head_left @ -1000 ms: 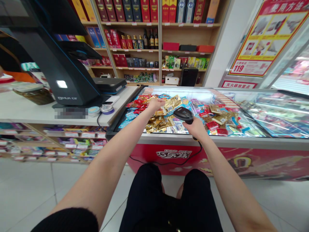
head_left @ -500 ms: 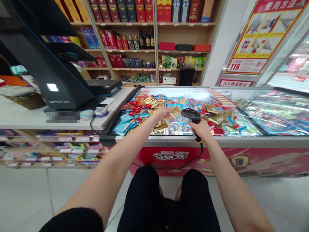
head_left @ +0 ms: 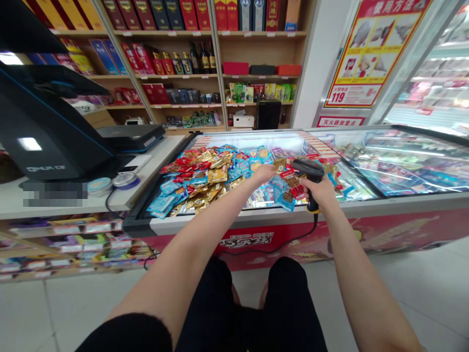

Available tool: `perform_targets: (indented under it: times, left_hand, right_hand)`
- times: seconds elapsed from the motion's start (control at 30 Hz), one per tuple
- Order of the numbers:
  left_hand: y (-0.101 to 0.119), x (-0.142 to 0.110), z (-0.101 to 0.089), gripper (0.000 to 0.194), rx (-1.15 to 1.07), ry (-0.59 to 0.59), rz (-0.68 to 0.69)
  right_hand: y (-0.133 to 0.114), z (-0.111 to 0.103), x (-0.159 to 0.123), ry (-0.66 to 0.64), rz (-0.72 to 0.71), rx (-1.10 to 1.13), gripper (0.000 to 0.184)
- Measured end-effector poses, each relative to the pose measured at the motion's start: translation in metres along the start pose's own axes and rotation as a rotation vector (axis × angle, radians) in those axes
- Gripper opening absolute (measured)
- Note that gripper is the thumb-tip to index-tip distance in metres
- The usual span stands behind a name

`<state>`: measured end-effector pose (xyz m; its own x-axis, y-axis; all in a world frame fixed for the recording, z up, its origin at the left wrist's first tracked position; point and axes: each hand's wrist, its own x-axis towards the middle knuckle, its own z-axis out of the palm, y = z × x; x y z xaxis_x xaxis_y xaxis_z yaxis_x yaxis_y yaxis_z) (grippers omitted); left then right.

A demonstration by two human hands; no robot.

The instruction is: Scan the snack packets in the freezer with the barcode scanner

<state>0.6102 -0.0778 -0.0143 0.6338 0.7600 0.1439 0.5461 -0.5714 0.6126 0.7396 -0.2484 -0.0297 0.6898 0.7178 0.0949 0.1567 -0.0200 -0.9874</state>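
Observation:
My right hand (head_left: 319, 191) is wrapped round the handle of a black barcode scanner (head_left: 308, 168), its head pointing left above the right-hand pile. A cable runs down from the handle. My left hand (head_left: 266, 172) has its fingers closed at the edge of a gold snack packet (head_left: 280, 165), which lies by the right-hand pile; the fingertips are partly hidden. Red snack packets (head_left: 293, 182) and a blue snack packet (head_left: 285, 198) lie just below and between the hands. A larger heap of gold, red and blue packets (head_left: 205, 173) spreads on the freezer's left side.
The packets rest on the glass top of a chest freezer (head_left: 366, 208). At left, a counter (head_left: 139, 188) carries a black checkout machine (head_left: 47, 132) and small round tubs (head_left: 125, 180). Shelves of boxes (head_left: 252, 34) stand behind; more freezer stretches right.
My left hand has moved right with the gold packet, from the large heap to the right-hand pile. The scanner has shifted slightly right. The view has turned, showing less of the right pile behind my hands.

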Motion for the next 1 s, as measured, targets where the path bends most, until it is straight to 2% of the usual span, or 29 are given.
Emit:
perform_targets:
  times: [0.1, 0.2, 0.37, 0.5, 0.67, 0.8, 0.87, 1.0]
  left_hand:
    - [-0.004, -0.012, -0.002, 0.035, -0.032, -0.039, -0.024]
    - [-0.014, -0.025, -0.012, 0.036, 0.044, -0.001, 0.002]
    - [-0.043, -0.041, -0.039, 0.044, 0.119, 0.101, -0.025]
    - [-0.068, -0.056, -0.068, 0.042, 0.151, 0.205, -0.067]
    - [-0.100, -0.079, -0.110, 0.032, 0.250, 0.237, -0.192]
    - [-0.129, -0.096, -0.136, 0.032, 0.315, 0.295, -0.318]
    - [-0.141, -0.105, -0.143, 0.034, 0.339, 0.313, -0.382]
    - [-0.153, -0.117, -0.145, 0.058, 0.378, 0.291, -0.473]
  right_hand:
    - [0.000, 0.008, -0.005, -0.027, 0.013, -0.005, 0.024]
    - [-0.001, 0.022, -0.012, -0.078, 0.023, -0.016, 0.025]
    - [-0.003, 0.047, -0.020, -0.139, 0.013, -0.014, 0.024]
    - [-0.006, 0.067, -0.026, -0.181, 0.001, -0.016, 0.025]
    - [-0.013, 0.098, -0.032, -0.223, -0.009, -0.035, 0.023]
    - [-0.018, 0.125, -0.039, -0.286, -0.020, -0.040, 0.025]
    - [-0.020, 0.137, -0.044, -0.315, -0.048, -0.067, 0.024]
    - [-0.024, 0.156, -0.056, -0.374, -0.049, -0.112, 0.024]
